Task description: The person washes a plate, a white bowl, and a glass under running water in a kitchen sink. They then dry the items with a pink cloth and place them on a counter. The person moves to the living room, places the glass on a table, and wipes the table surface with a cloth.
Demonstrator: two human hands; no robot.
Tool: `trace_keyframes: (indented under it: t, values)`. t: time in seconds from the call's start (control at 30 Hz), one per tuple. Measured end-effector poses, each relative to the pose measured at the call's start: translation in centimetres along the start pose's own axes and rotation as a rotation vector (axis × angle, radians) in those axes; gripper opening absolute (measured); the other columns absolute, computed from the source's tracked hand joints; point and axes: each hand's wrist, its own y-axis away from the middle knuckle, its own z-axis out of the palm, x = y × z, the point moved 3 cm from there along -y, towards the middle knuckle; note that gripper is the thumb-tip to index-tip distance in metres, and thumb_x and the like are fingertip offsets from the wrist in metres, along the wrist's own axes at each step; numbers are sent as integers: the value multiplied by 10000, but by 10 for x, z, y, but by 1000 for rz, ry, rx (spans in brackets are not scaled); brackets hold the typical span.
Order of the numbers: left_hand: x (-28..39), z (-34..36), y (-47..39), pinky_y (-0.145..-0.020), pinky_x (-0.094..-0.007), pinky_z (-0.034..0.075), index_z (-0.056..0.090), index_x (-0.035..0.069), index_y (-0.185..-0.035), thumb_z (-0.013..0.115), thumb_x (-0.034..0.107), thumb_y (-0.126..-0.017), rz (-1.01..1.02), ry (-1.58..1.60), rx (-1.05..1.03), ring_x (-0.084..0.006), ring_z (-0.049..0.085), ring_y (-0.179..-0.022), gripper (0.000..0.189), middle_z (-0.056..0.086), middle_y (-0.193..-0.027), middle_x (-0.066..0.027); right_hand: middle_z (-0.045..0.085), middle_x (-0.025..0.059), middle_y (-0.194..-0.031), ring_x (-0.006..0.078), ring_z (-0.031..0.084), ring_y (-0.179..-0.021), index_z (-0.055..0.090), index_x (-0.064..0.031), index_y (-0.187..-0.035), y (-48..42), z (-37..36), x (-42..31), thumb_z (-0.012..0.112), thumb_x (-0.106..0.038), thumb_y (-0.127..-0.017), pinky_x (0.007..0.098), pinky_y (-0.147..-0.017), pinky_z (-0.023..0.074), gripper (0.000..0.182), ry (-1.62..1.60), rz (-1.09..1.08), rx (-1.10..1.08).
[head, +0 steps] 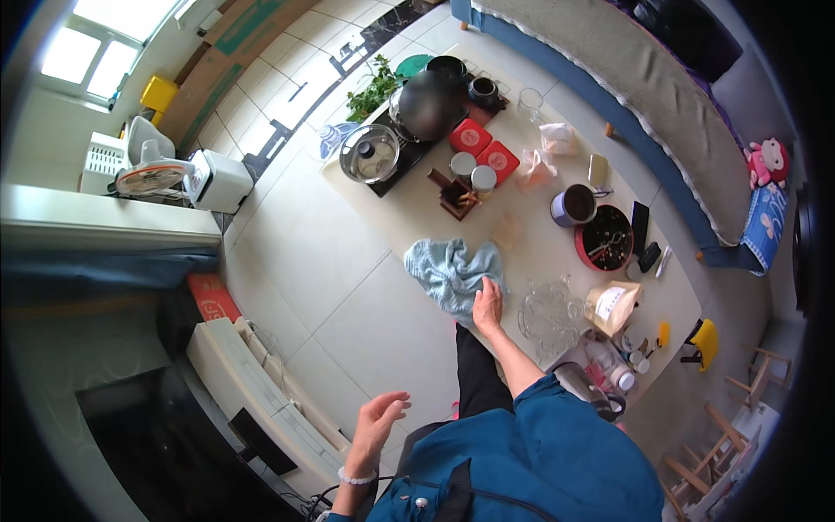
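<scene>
A crumpled light-blue cloth (443, 274) lies at the near edge of the pale table (398, 222). My right hand (488, 305) rests against the cloth's right side; whether its fingers grip the fabric cannot be told. Away from the table, my left hand (383, 417) hangs over the floor, fingers apart and holding nothing, with a beaded bracelet at the wrist. Right of the cloth stands a group of clear glassware (548, 316). Beyond the cloth is a dark wooden holder (458, 199) with small tools, beside two white-lidded jars (483, 178).
Red tins (499, 163), a glass-lidded pot (369, 154) and a dark tray stand farther back. To the right are an open canister (574, 205), a round red-rimmed tray (604, 238), a paper pouch (613, 307) and a plastic bottle (610, 365). A sofa (626, 85) runs behind the table.
</scene>
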Motion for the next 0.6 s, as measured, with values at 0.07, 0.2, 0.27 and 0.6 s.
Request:
trace_keyframes:
  t: [0.07,0.2,0.27,0.6]
  values:
    - [35,3,-28,-829,-319,502,603,-44,-1129,551,179,-922,-10,-12,26,-207,619,-995,309,644,-1076,-130,446,138,-1276,343,475,-1121,469,-144,-1298,-29,6,0,549,-49,-842,431,-851,482,472,171,-16,-18]
    - [68,9,-82,-832,-314,506,593,-53,-1140,546,158,-926,-62,-22,-1,-212,621,-994,304,642,-1081,-139,469,124,-1180,308,479,-1072,538,-140,-1234,-78,11,-7,516,-71,-849,427,-817,463,393,376,-118,-160]
    - [76,14,-107,-836,-315,506,592,-47,-1146,547,145,-929,-100,-42,-60,-217,622,-994,293,642,-1086,-140,480,119,-1152,292,473,-1064,608,-103,-1103,-95,20,-2,522,-93,-838,417,-838,438,279,456,-143,-230]
    - [85,76,-222,-959,-541,400,224,67,-1455,592,398,-893,-356,213,-240,-279,399,-1282,748,258,-1478,-147,574,164,-674,324,552,-661,578,-15,-688,-93,-38,-39,586,-192,-770,441,-630,430,196,-167,-30,-188]
